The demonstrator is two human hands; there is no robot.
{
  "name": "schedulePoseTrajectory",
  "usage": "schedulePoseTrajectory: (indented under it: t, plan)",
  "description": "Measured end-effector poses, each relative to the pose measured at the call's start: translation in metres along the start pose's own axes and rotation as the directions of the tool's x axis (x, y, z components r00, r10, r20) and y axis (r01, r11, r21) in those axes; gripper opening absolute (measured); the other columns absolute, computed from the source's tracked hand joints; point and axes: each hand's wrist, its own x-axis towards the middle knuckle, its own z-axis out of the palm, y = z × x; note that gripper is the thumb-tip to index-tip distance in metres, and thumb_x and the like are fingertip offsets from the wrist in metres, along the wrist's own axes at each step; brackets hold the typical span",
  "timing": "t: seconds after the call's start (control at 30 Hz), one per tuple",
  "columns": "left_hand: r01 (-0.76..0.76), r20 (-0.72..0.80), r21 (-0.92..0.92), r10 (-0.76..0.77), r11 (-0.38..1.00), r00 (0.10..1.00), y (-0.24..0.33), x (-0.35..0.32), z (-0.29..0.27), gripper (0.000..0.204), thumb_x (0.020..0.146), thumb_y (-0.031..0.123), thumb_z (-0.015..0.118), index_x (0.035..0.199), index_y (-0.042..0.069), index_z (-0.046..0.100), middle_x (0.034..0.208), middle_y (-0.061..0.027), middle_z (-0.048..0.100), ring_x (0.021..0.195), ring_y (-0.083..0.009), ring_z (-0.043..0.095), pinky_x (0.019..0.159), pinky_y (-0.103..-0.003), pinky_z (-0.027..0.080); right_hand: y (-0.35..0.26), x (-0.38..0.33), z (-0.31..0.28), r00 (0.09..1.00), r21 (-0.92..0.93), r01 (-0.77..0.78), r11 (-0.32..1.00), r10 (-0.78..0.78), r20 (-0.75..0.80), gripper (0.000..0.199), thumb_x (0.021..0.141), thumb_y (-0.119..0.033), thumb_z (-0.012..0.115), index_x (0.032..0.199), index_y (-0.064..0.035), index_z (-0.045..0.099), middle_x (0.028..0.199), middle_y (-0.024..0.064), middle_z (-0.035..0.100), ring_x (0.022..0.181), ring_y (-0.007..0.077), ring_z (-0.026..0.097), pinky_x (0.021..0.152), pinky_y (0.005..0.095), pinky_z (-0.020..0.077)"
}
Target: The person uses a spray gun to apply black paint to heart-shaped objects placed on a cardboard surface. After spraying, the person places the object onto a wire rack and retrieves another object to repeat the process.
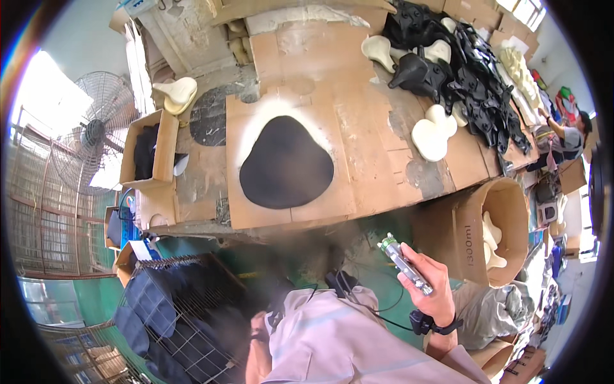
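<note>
My right hand is closed around a slim silver spray gun with a greenish front end, held in front of the table's near edge. A black strap with a small device circles that wrist. My left hand hangs low beside my body, next to the wire basket; its fingers are mostly hidden. On the table, a dark, rounded-triangle saddle cover lies flat on a cardboard sheet. Whitish overspray rings its upper edges. Neither hand touches the cover.
Cream saddle foams and a heap of black saddle shells lie at the right. A cardboard box with dark pieces stands left, near a fan. Dark covers fill a wire basket. A large carton holds foams; a person works far right.
</note>
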Motion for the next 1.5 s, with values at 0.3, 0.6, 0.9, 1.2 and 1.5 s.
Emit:
schedulePoseTrajectory:
  t: [0.3, 0.6, 0.9, 1.2, 1.5]
  plan:
    - [0.419, 0.034, -0.53, -0.475, 0.737, 0.879, 0.101, 0.143, -0.074, 0.046, 0.095, 0.017, 0.063, 0.138, 0.002, 0.055, 0.102, -0.0107, 0.069, 0.079, -0.019, 0.069, 0.066, -0.034, 0.059, -0.034, 0.018, 0.027, 0.971, 0.04, 0.163, 0.986, -0.168, 0.172, 0.067, 0.072, 0.007, 0.072, 0.137, -0.0026, 0.06, 0.097, 0.0179, 0.071, 0.08, 0.0323, 0.069, 0.074, 0.0341, 0.0545]
    - [0.461, 0.229, -0.28, -0.408, 0.842, 0.884, 0.048, 0.098, -0.047, 0.01, 0.092, 0.017, 0.063, 0.088, 0.012, 0.069, 0.082, -0.003, 0.064, 0.07, -0.0187, 0.066, 0.059, -0.033, 0.055, -0.042, 0.011, 0.023, 0.946, 0.007, 0.12, 0.993, -0.117, 0.301, 0.075, 0.067, 0.011, 0.065, 0.14, -0.0042, 0.059, 0.097, 0.0176, 0.071, 0.084, 0.0351, 0.069, 0.076, 0.0363, 0.0553]
    - [0.475, 0.114, -0.052, -0.468, 0.878, 0.877, 0.037, 0.053, -0.04, 0.035, 0.091, 0.031, 0.065, 0.111, 0.004, 0.075, 0.108, -0.0152, 0.075, 0.104, -0.0281, 0.07, 0.092, -0.035, 0.054, -0.023, -0.014, -0.003, 0.994, -0.022, -0.073, 0.997, 0.075, 0.085, 0.059, 0.079, 0.003, 0.075, 0.136, -0.0012, 0.061, 0.102, 0.02, 0.072, 0.084, 0.0321, 0.071, 0.076, 0.0332, 0.0541]
    - [0.45, 0.202, -0.555, -0.411, 0.699, 0.889, 0.044, 0.109, -0.032, 0.033, 0.089, 0.012, 0.064, 0.116, -0.007, 0.064, 0.089, -0.0137, 0.069, 0.078, -0.0274, 0.068, 0.069, -0.038, 0.057, -0.019, 0.01, 0.009, 0.992, -0.007, 0.036, 0.999, -0.037, -0.119, 0.054, 0.081, 0.003, 0.073, 0.134, -0.0011, 0.063, 0.095, 0.0166, 0.071, 0.075, 0.0247, 0.067, 0.071, 0.0309, 0.052]
    - [0.518, 0.211, -0.61, -0.508, 0.599, 0.835, 0.037, 0.123, -0.028, 0.036, 0.084, 0.011, 0.07, 0.119, 0.001, 0.066, 0.09, -0.0145, 0.07, 0.076, -0.0259, 0.07, 0.064, -0.037, 0.057, -0.038, 0.043, 0.024, 0.988, 0.037, 0.147, 0.988, -0.148, 0.05, 0.061, 0.077, 0.008, 0.074, 0.136, -0.0008, 0.061, 0.099, 0.0188, 0.071, 0.083, 0.0314, 0.07, 0.076, 0.0328, 0.0542]
